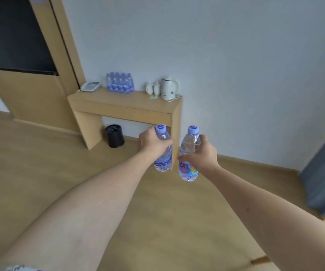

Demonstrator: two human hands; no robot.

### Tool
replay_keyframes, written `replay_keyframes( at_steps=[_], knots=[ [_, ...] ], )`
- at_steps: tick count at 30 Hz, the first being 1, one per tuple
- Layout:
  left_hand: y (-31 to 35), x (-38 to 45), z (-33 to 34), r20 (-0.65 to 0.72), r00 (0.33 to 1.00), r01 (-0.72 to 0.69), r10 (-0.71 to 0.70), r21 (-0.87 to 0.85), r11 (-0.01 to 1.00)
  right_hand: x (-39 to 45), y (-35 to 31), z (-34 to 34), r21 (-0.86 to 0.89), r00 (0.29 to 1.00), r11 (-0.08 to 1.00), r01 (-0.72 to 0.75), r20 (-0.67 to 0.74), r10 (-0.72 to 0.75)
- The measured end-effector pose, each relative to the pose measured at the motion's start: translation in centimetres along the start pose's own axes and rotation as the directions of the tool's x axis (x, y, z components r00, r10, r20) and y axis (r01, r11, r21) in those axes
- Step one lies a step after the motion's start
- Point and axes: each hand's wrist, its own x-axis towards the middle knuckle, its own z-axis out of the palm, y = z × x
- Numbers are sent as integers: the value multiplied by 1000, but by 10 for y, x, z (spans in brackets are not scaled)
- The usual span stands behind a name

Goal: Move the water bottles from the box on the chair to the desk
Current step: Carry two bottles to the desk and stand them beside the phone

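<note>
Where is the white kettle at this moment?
In the head view the white kettle stands at the right end of the desk, against the wall, just right of two small white cups and well right of the group of water bottles.

Soft even daylight, slight blur, fisheye-bent edges.

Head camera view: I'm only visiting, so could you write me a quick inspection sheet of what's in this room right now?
Surface: light wooden desk against the pale wall.
Job's things: cluster of clear purple-labelled water bottles standing on the desk; one purple-capped bottle in the left hand, another purple-capped bottle in the right hand, both upright in mid-air short of the desk.
Clutter: white telephone, white electric kettle, small white cups.
Hands: each grips its bottle.
Cables: a white cord by the kettle base.
Surroundings: black waste bin on the wooden floor under the desk; box and chair not identifiable.
</note>
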Motion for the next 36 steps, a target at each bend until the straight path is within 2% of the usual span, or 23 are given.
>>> replay_keyframes(
  at_steps=[6,15,26,36],
  knots=[
    [-38,64,-23,-63,995,75,-75,-1,997,65,-22,69,23,993,1000,20,113,-22],
    [-115,206,-63,-140,982,129,-123,35,991,174,-69,195,34,980,997,70,182,-75],
    [-182,417,-131,-109,985,133,-131,16,991,327,-153,336,30,986,999,38,163,-43],
    [-254,588,-136,-97,982,167,-164,30,985,487,-176,456,5,974,998,58,218,-58]
  ],
)
